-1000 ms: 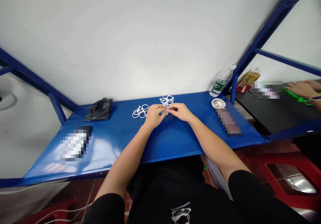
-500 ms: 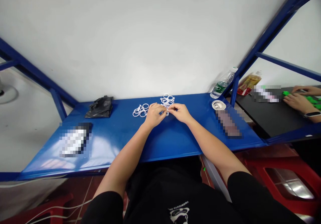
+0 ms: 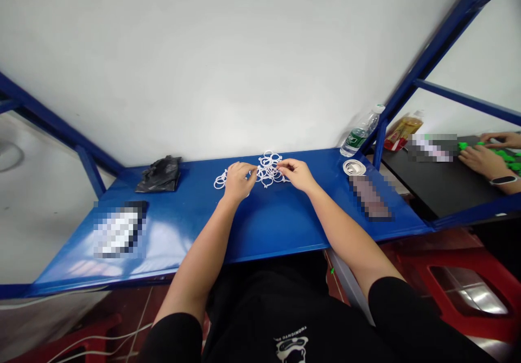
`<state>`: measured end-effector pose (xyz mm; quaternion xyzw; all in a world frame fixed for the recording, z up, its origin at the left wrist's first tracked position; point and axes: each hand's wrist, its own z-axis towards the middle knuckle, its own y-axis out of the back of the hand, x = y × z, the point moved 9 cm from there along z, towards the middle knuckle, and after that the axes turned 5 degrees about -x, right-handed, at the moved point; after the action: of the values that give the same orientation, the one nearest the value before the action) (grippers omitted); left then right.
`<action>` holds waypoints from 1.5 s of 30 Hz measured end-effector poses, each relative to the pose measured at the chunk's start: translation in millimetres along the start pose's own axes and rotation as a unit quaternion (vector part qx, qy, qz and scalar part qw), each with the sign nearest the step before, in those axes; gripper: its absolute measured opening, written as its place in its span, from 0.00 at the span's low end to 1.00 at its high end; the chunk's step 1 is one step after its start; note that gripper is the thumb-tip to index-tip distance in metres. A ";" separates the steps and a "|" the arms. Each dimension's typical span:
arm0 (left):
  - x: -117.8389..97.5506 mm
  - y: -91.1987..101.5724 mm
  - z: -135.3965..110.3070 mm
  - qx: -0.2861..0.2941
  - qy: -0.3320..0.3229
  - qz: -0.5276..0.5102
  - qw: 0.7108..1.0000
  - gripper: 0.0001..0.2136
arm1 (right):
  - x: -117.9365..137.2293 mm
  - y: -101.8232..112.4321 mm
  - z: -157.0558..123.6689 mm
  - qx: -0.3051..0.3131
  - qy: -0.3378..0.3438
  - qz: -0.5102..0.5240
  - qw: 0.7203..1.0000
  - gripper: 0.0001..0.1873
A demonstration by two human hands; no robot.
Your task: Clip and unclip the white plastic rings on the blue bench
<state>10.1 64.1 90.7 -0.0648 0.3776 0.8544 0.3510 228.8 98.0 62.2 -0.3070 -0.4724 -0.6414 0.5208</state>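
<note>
A cluster of linked white plastic rings lies near the back of the blue table. My right hand pinches the cluster's right edge. My left hand rests to the cluster's left, its fingers curled over a second group of loose white rings, with a fingertip by the cluster's left edge. Whether the left fingers grip a ring is hidden.
A crumpled black bag lies at the back left. A clear water bottle and a roll of tape stand at the back right. Another person's hands handle green parts on the neighbouring black table. Red stools stand below.
My hands were together over the rings' front edge. Now they have parted: the left hand moved left onto the loose rings, the right stayed at the cluster's right edge.
</note>
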 end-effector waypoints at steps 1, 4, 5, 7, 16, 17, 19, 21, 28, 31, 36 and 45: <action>9.2 6.5 1.4 -0.008 0.022 0.018 1.000 0.08 | -2.9 6.7 2.8 -0.002 0.000 -0.026 1.000 0.12; 38.0 24.4 2.5 -0.014 0.092 0.087 0.992 0.10 | -14.6 18.8 8.2 0.027 -0.012 -0.136 0.990 0.11; 47.0 29.9 1.8 -0.016 0.116 0.111 0.987 0.11 | -18.2 19.9 8.6 0.046 -0.015 -0.176 0.983 0.12; 63.1 37.1 -0.9 -0.011 0.164 0.149 0.975 0.15 | -22.3 19.5 7.9 0.081 -0.011 -0.243 0.967 0.15; 89.5 14.6 -17.4 0.114 0.242 0.186 0.945 0.14 | -27.6 1.1 -1.4 0.180 0.035 -0.336 0.924 0.22; 89.2 11.9 -18.1 0.119 0.238 0.182 0.947 0.13 | -28.2 0.8 -1.5 0.181 0.035 -0.347 0.920 0.21; 87.4 10.0 -17.8 0.109 0.231 0.168 0.952 0.11 | -27.8 0.5 -1.8 0.183 0.038 -0.366 0.912 0.15; 82.8 9.8 -16.0 0.089 0.219 0.150 0.960 0.11 | -25.8 0.7 -2.3 0.185 0.040 -0.381 0.905 0.10; 38.5 -6.4 -9.3 0.052 0.113 0.078 0.989 0.08 | -12.2 0.8 -4.8 0.183 0.034 -0.395 0.900 0.07; 5.9 -23.6 -10.7 0.075 0.023 0.017 0.997 0.09 | 0.1 -4.6 -5.4 0.142 0.029 -0.282 0.948 0.06; -28.0 -37.6 -15.7 0.097 -0.060 -0.048 0.992 0.10 | 10.2 -22.8 -12.2 0.074 -0.009 -0.035 0.997 0.12; -26.7 -32.6 -11.0 0.114 -0.048 -0.086 0.989 0.12 | 7.0 -35.1 -14.9 0.113 -0.052 0.079 0.989 0.18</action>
<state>49.4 57.0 73.5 -0.0156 0.4484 0.7742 0.4464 194.8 82.0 53.0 -0.3158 -0.5422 -0.5239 0.5760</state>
